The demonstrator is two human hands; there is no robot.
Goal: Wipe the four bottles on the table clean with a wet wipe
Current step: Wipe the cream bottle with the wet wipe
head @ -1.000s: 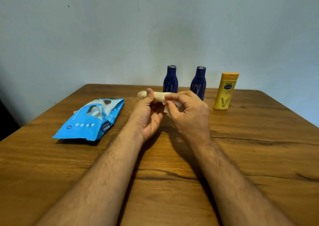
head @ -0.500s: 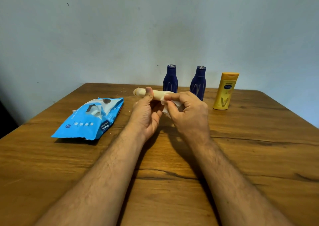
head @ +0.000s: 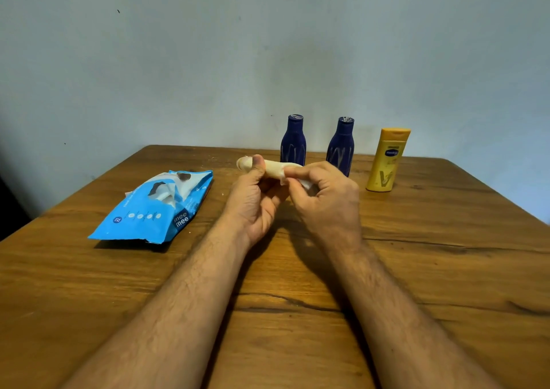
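Note:
A small cream bottle (head: 272,168) lies sideways in the air above the table's middle, cap end to the left. My left hand (head: 253,201) grips it near the cap, thumb on top. My right hand (head: 324,201) pinches a white wet wipe (head: 303,182) against the bottle's right end, and its fingers hide most of the wipe. Two dark blue bottles (head: 293,144) (head: 340,147) stand upright at the back, with a yellow bottle (head: 388,159) to their right.
A blue wet-wipe pack (head: 154,210) lies open on the wooden table (head: 446,269) to the left of my hands, a white wipe poking from its top. A pale wall stands close behind the table's far edge.
The cream bottle has slid a little to the left in my left hand, showing more of its body. My right hand keeps the wipe at the bottle's right end.

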